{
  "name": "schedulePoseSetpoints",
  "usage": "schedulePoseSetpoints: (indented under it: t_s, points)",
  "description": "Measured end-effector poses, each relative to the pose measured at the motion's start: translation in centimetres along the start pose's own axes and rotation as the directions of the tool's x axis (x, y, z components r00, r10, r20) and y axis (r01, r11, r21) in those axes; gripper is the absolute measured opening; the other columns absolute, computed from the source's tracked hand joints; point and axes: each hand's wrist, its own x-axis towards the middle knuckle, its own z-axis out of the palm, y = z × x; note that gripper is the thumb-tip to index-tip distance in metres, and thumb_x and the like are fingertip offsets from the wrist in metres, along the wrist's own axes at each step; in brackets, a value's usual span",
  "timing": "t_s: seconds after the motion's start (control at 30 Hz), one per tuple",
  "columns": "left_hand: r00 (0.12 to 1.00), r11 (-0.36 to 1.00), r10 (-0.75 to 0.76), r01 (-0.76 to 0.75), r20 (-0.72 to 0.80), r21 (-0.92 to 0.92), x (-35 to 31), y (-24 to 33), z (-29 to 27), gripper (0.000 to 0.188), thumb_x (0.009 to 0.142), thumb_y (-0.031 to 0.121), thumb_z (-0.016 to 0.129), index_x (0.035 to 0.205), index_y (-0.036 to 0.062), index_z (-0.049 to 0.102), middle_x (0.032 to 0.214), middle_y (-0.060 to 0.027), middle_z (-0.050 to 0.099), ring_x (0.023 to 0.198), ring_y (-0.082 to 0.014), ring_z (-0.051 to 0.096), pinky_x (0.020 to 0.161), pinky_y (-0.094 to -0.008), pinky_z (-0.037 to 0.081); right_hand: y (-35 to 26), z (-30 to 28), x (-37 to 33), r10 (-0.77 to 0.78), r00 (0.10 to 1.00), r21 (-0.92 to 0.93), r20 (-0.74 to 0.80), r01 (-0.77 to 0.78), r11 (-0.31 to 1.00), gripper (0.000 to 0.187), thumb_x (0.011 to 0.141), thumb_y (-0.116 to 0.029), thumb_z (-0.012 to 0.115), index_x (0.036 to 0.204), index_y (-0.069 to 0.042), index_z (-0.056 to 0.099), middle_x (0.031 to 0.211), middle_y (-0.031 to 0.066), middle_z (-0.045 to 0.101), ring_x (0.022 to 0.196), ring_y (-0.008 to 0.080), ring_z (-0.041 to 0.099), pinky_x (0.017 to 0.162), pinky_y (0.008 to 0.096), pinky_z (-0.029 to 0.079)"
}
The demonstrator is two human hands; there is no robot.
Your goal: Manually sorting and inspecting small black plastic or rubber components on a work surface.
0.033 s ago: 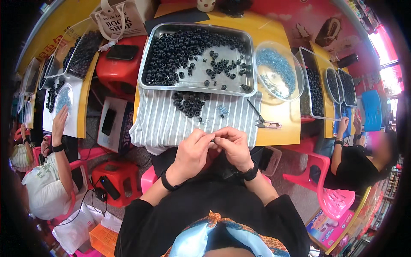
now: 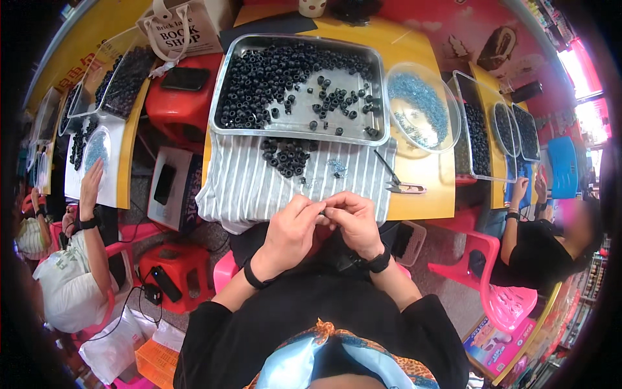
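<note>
My left hand (image 2: pixel 288 233) and my right hand (image 2: pixel 355 223) meet over the near edge of a striped cloth (image 2: pixel 233 175). Their fingertips pinch a small black piece (image 2: pixel 322 212), mostly hidden between them. Just beyond lies a pile of small black round pieces with holes (image 2: pixel 285 157), beside a little heap of clear bluish bits (image 2: pixel 336 167). A metal tray (image 2: pixel 304 131) at the far side of the cloth holds many more black pieces. To the right lie thread snips (image 2: pixel 407 188) and a thin black tool (image 2: pixel 387 167).
A clear round dish (image 2: pixel 455 123) of bluish bits stands right of the tray on the yellow table (image 2: pixel 427 202). Red stools (image 2: pixel 175 275) and a box with a phone (image 2: pixel 164 183) are at the left. People sit at tables on both sides; a pink chair (image 2: pixel 483 259) stands right.
</note>
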Motion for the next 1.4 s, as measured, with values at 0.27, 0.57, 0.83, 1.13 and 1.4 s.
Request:
schedulePoseSetpoints:
  t_s: [0.27,0.57,0.83,1.13,1.4]
  points:
    - [0.987,0.999,-0.011,0.005,-0.159,-0.039,0.0,0.2,0.0,0.023,0.080,-0.009,0.063,0.102,-0.0031,0.064,0.085,-0.0134,0.059,0.069,-0.0258,0.061,0.060,-0.0311,0.050,-0.7,0.1,0.3,-0.062,0.995,0.031,-0.081,0.065,0.997,0.011,0.085,0.005,0.059,0.094,0.001,0.065,0.083,0.0076,0.068,0.065,0.0080,0.061,0.056,0.0201,0.048]
    - [0.888,0.649,-0.459,0.340,0.005,-0.681,-0.7,-2.1,0.0,0.018,0.090,-0.004,0.057,0.105,-0.0027,0.066,0.091,-0.0053,0.058,0.074,-0.0113,0.062,0.062,-0.0226,0.049,-2.0,0.2,1.6,-0.470,0.781,-0.911,0.412,0.347,-0.223,0.010,0.070,0.003,0.056,0.080,0.003,0.057,0.084,0.0174,0.054,0.073,0.0337,0.055,0.060,0.0357,0.045]
    - [0.841,0.208,-0.515,0.312,0.167,-0.927,-1.8,-5.2,-0.6,0.023,0.094,0.001,0.057,0.115,-0.0023,0.063,0.096,-0.0078,0.065,0.077,-0.0122,0.063,0.064,-0.0215,0.049,-3.1,2.0,1.3,-0.502,0.776,-0.919,0.381,0.378,-0.114,0.026,0.071,-0.001,0.062,0.096,-0.001,0.064,0.093,0.0134,0.055,0.085,0.0302,0.055,0.070,0.0388,0.045]
    - [0.845,-0.034,-0.459,0.292,0.275,-0.956,-1.8,-5.5,-0.1,0.021,0.094,0.005,0.058,0.114,-0.0015,0.061,0.097,-0.0101,0.066,0.077,-0.0145,0.064,0.064,-0.0223,0.051,-2.2,2.6,4.2,-0.396,0.814,-0.904,0.425,0.362,-0.226,0.021,0.073,0.001,0.063,0.093,-0.004,0.066,0.081,0.0117,0.052,0.076,0.0300,0.054,0.063,0.0387,0.044]
    - [0.844,0.029,-0.425,0.374,0.327,-0.927,-1.9,-5.0,0.6,0.019,0.092,0.003,0.061,0.110,-0.0011,0.063,0.092,-0.0080,0.067,0.077,-0.0130,0.064,0.064,-0.0221,0.051,-2.8,3.3,0.8,-0.468,0.866,-0.663,0.177,0.456,0.593,0.016,0.073,0.009,0.069,0.086,0.001,0.064,0.085,0.0117,0.063,0.074,0.0228,0.062,0.066,0.0295,0.049]
